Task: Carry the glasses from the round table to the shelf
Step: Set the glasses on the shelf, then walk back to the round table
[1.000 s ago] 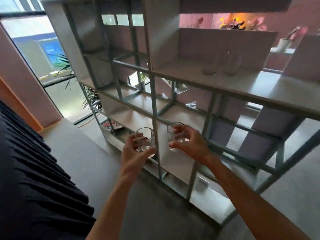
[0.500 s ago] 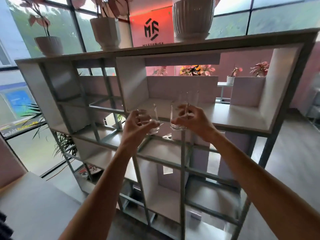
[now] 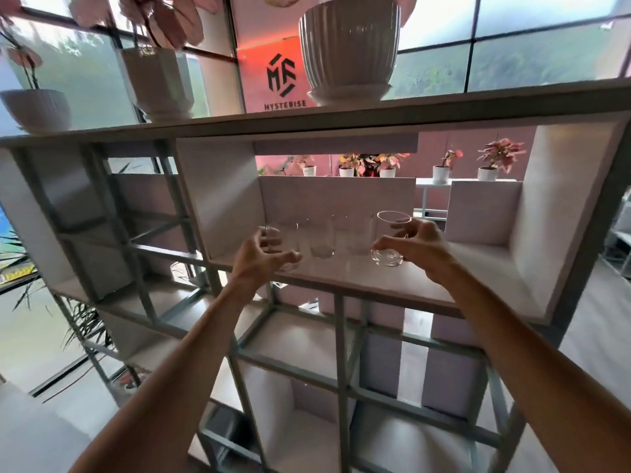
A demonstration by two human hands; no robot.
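Reaching forward with both arms, the left hand (image 3: 263, 256) and right hand (image 3: 415, 245) each curl fingers around a glass on the shelf (image 3: 426, 285).

The shelf (image 3: 375, 285) fills the middle of the frame, with its wide compartment at centre. On that compartment's board, four glasses stand in a row from left to right. The left glass (image 3: 286, 247) is at centre left, with the left hand (image 3: 261, 256) around it from the front. Two middle glasses (image 3: 322, 238) stand between, further back. The right glass (image 3: 391, 238) is at centre right, with the right hand (image 3: 415, 242) at its right side, fingers touching it. On the shelf's top board, upper frame, stand three pots (image 3: 348, 49). Behind the compartment, a row of small potted plants (image 3: 440, 167) sits on a ledge.
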